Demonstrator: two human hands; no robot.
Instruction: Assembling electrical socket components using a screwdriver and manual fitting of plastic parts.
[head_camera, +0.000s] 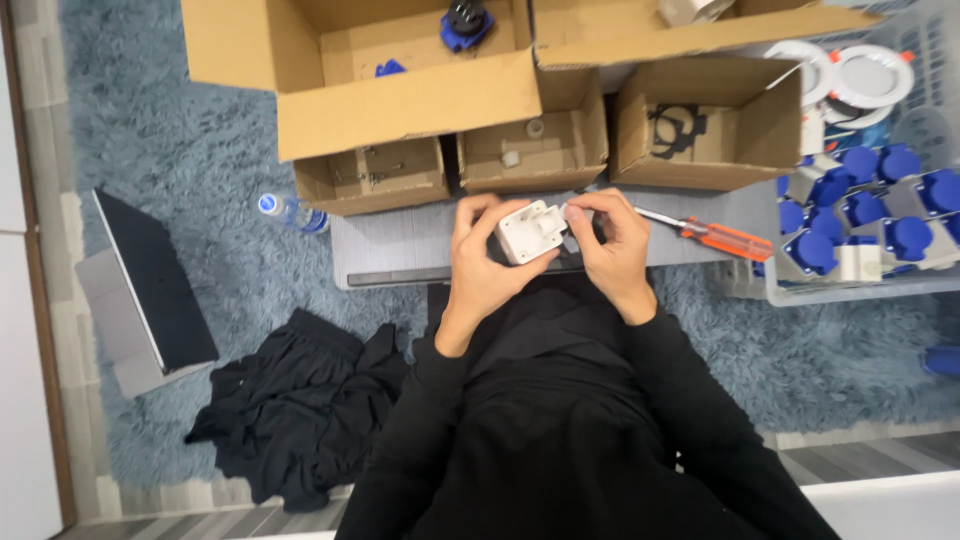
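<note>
- Head view: the left hand (480, 262) and right hand (612, 250) were both clamped around a small white plastic socket housing (530, 232), held above the grey table (400, 245).
- It looked light, rigid and smooth; gripping its flat sides seemed safest.

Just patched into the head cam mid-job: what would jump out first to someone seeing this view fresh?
Dead centre, the left hand and right hand hold a small white plastic housing together over a low grey board. Right of them an orange-handled screwdriver lies on the board, beside a clear bin of blue-and-white sockets. Open cardboard boxes line the top.
</note>
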